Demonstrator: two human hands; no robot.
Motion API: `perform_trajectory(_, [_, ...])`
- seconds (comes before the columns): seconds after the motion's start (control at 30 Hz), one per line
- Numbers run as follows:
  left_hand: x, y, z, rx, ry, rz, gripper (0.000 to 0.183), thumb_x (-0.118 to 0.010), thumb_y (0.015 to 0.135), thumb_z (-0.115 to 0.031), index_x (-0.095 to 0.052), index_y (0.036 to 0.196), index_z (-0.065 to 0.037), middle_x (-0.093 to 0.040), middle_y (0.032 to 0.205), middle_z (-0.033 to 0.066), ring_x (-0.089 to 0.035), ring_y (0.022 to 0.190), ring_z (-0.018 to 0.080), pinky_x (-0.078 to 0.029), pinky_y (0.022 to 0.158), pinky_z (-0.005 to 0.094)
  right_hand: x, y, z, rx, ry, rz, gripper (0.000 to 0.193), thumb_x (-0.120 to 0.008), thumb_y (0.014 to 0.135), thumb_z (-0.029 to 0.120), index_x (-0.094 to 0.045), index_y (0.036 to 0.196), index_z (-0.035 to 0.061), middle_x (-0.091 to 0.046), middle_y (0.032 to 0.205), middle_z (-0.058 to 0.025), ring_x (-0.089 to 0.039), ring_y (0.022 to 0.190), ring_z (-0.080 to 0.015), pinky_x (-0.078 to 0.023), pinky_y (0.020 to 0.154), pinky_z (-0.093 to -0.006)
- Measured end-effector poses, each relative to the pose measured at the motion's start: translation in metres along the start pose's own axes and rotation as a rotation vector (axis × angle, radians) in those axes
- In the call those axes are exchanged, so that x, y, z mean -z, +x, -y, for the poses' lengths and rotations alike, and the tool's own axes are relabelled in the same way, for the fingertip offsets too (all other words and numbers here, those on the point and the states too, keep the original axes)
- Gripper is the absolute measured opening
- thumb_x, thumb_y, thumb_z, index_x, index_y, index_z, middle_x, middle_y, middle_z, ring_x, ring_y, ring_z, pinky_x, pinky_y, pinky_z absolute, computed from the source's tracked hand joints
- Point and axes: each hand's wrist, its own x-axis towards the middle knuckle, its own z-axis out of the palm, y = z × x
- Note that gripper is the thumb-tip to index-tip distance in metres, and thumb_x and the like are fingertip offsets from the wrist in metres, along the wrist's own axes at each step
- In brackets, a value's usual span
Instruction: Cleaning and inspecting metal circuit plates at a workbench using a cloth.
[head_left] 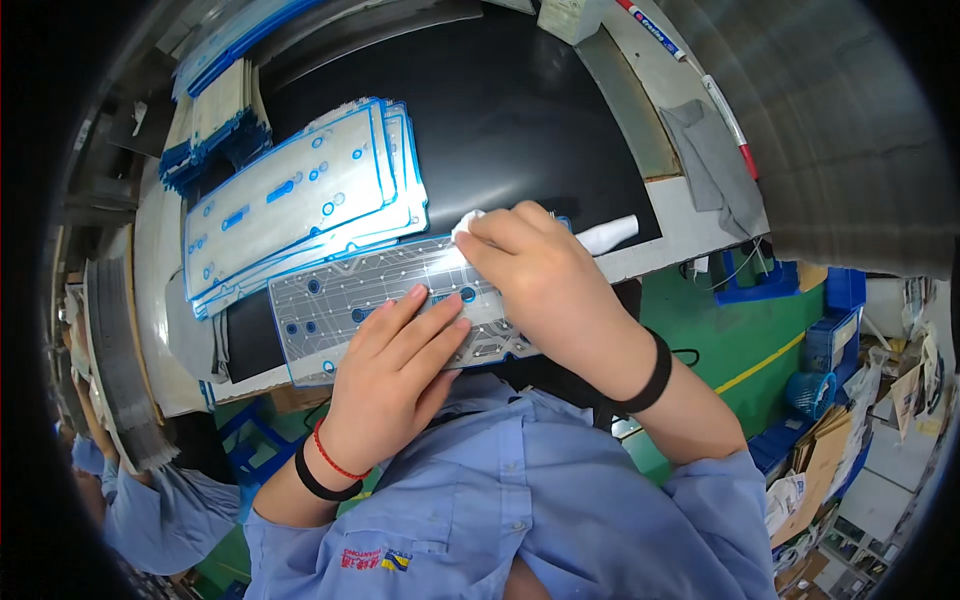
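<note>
A clear printed circuit sheet (400,275) with silver traces, blue rings and a blue edge lies at the near edge of the black work surface. My left hand (395,370) rests on it with fingers stretched out over its lower middle. Pinched in the fingertips of my right hand (545,270) is a white cloth (466,224), which touches the sheet's far edge. A rolled white piece (608,235) shows on the other side of that hand; whether it belongs to the same cloth, I cannot tell. The right hand covers part of the sheet.
To the left lies a stack of whitish, blue-edged sheets (290,190), beside a smaller bundle (215,115). Markers (725,110) and a grey cloth (710,165) lie on the right ledge. Another person's sleeve (165,515) shows at lower left; blue bins (830,340) stand right.
</note>
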Motion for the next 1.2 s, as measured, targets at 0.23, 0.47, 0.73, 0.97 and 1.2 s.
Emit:
perform_trajectory(0.23, [0.008, -0.006, -0.002, 0.025, -0.060, -0.022, 0.051, -0.076, 0.083, -0.006, -0.068, 0.133, -0.005, -0.066, 0.142, 0.0132, -0.060, 0.134, 0.0379, -0.047, 0.112, 0.0509, 0.054, -0.040, -0.066, -0.270, -0.298, -0.215, 0.031, -0.065, 0.083, -0.009, -0.079, 0.108, 0.0000, -0.073, 0.103, -0.0148, -0.068, 0.099, -0.0345, -0.055, 0.090, -0.0408])
perform_trajectory(0.47, [0.036, -0.058, 0.033, 0.370, -0.933, -0.634, 0.037, -0.044, 0.113, -0.015, -0.058, 0.141, 0.005, -0.064, 0.142, 0.0261, -0.062, 0.134, 0.0344, -0.050, 0.113, 0.0476, 0.040, -0.030, -0.058, -0.253, -0.275, -0.254, 0.024, -0.062, 0.087, -0.004, -0.077, 0.106, -0.0039, -0.072, 0.103, -0.0161, -0.067, 0.098, -0.0341, -0.055, 0.090, -0.0416])
perform_trajectory(0.73, [0.052, -0.036, 0.039, 0.356, -0.635, -0.923, 0.041, -0.040, 0.114, -0.014, -0.051, 0.150, 0.004, -0.052, 0.156, 0.0276, -0.051, 0.145, 0.0384, -0.039, 0.122, 0.0507, 0.005, -0.008, -0.003, -0.093, -0.059, -0.024, 0.031, -0.064, 0.082, -0.002, -0.074, 0.112, -0.0018, -0.070, 0.104, -0.0129, -0.064, 0.099, -0.0315, -0.055, 0.090, -0.0390])
perform_trajectory(0.97, [0.022, 0.004, -0.007, 0.165, -0.102, -0.047, 0.050, -0.068, 0.091, 0.003, -0.065, 0.140, -0.007, -0.058, 0.153, 0.0187, -0.049, 0.146, 0.0434, -0.036, 0.121, 0.0582, 0.058, -0.044, -0.069, -0.385, -0.373, -0.295, 0.029, -0.067, 0.084, -0.009, -0.079, 0.109, 0.0004, -0.072, 0.104, -0.0144, -0.067, 0.099, -0.0340, -0.055, 0.089, -0.0407])
perform_trajectory(1.2, [0.008, 0.006, -0.003, 0.103, 0.041, 0.044, 0.048, -0.077, 0.087, -0.007, -0.070, 0.134, -0.013, -0.063, 0.149, 0.0096, -0.053, 0.142, 0.0397, -0.041, 0.116, 0.0570, 0.051, -0.039, -0.055, -0.388, -0.266, -0.278, 0.033, -0.063, 0.082, -0.012, -0.078, 0.109, -0.0005, -0.072, 0.105, -0.0151, -0.067, 0.102, -0.0346, -0.054, 0.091, -0.0421])
